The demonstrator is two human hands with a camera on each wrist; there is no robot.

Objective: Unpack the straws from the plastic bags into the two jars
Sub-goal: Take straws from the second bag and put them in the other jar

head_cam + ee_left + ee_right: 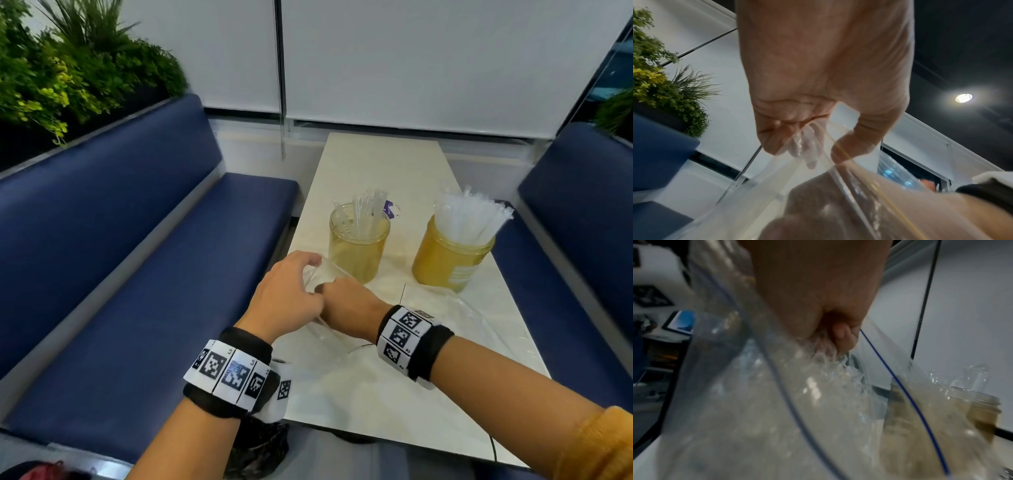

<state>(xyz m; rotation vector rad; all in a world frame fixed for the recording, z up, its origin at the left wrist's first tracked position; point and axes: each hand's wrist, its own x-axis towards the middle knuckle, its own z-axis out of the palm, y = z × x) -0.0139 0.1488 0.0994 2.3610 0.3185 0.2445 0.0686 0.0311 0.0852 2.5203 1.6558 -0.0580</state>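
Note:
Two amber jars stand on the pale table (376, 164). The left jar (358, 251) holds a few clear straws (368, 209); the right jar (448, 263) is packed with a full bunch of straws (471, 216). In front of the left jar both hands meet on a clear plastic bag (317, 277). My left hand (289, 291) pinches the bag's film (807, 146) between curled fingers and thumb. My right hand (346, 305) grips bunched film (824, 353) of the same bag, with the left jar (941, 415) just beyond it. Whether straws lie inside the bag cannot be seen.
Another flat clear bag (472, 318) lies on the table right of my right wrist. Blue benches (144, 274) flank the table on both sides. A small purple-and-white item (390, 209) sits behind the left jar. Plants (68, 68) top the left bench back.

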